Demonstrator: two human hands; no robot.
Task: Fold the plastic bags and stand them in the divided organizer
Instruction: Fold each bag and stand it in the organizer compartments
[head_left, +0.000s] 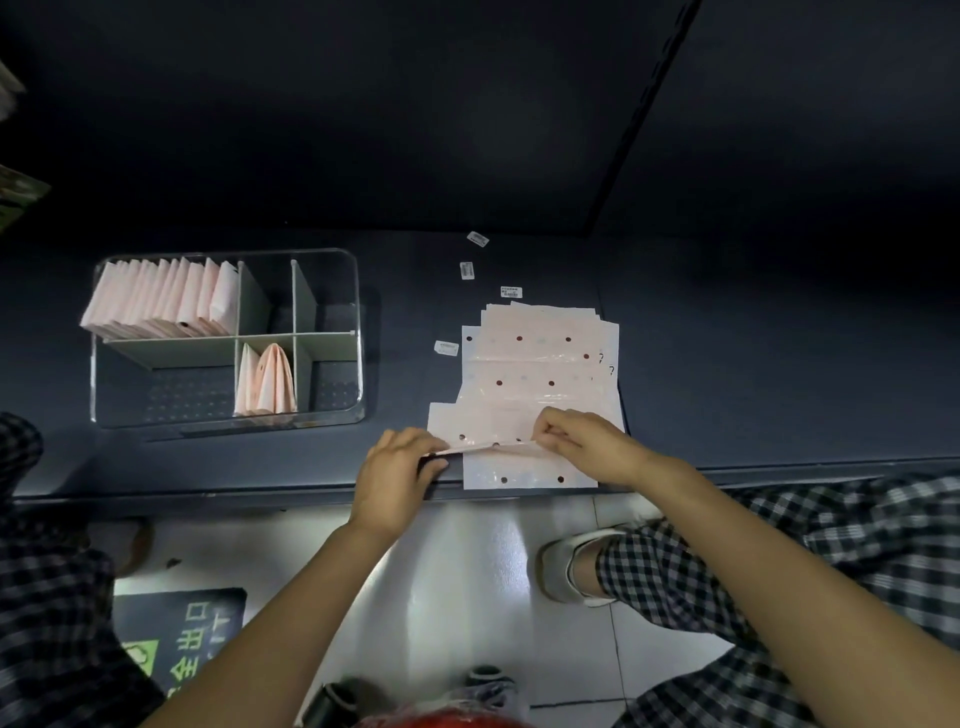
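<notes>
A loose stack of flat pink plastic bags (540, 358) with dark dots lies on the dark shelf, right of centre. The nearest bag (498, 452) is being creased along its length at the shelf's front edge. My left hand (397, 478) pinches the left end of that fold, and my right hand (584, 441) pinches its right end. A clear divided organizer (358, 322) stands to the left. Its far left compartment holds a row of several folded bags (166, 299) standing upright. Two or three folded bags (265, 382) lean in the near middle compartment.
Several small white labels (467, 270) lie scattered behind and left of the bag stack. The shelf's front edge (260, 493) runs just under my hands, with tiled floor, a floor sign (182, 639) and checked trouser legs below it.
</notes>
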